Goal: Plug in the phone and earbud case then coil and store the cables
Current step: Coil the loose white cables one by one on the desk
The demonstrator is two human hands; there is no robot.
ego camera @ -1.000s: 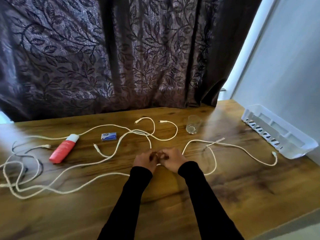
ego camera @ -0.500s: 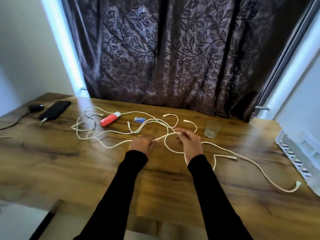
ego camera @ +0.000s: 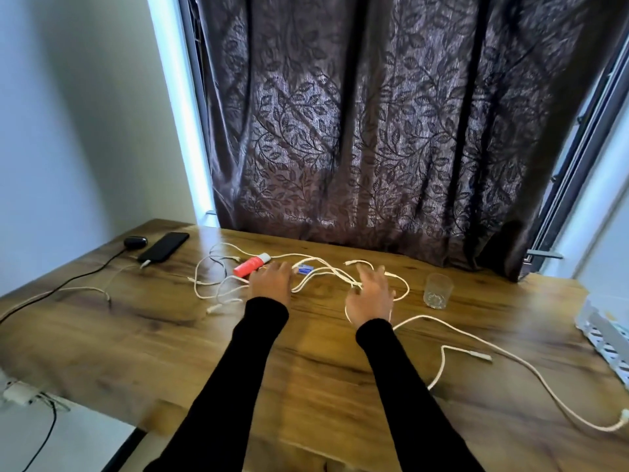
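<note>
A black phone (ego camera: 164,247) lies at the far left of the wooden table (ego camera: 170,335) with a white plug at its near end. Beside it sits a dark earbud case (ego camera: 135,241) with a black cable (ego camera: 68,281) running off the left edge. Several white cables (ego camera: 326,272) lie tangled across the middle. My left hand (ego camera: 271,282) reaches over the tangle with fingers spread, near a red tube (ego camera: 251,265). My right hand (ego camera: 371,298) hovers over a cable loop, fingers spread, holding nothing. Another white cable (ego camera: 510,356) trails to the right.
A small blue-and-white box (ego camera: 305,269) lies between my hands. A clear glass (ego camera: 438,290) stands right of my right hand. A white slotted basket (ego camera: 606,338) sits at the right edge. A dark leaf-patterned curtain (ego camera: 374,131) hangs behind the table. A white charger (ego camera: 17,393) hangs at the lower left.
My hands have let go of the cable they pinched together, moved apart and reached farther across the table. The view has swung left, and the phone and earbud case came into sight.
</note>
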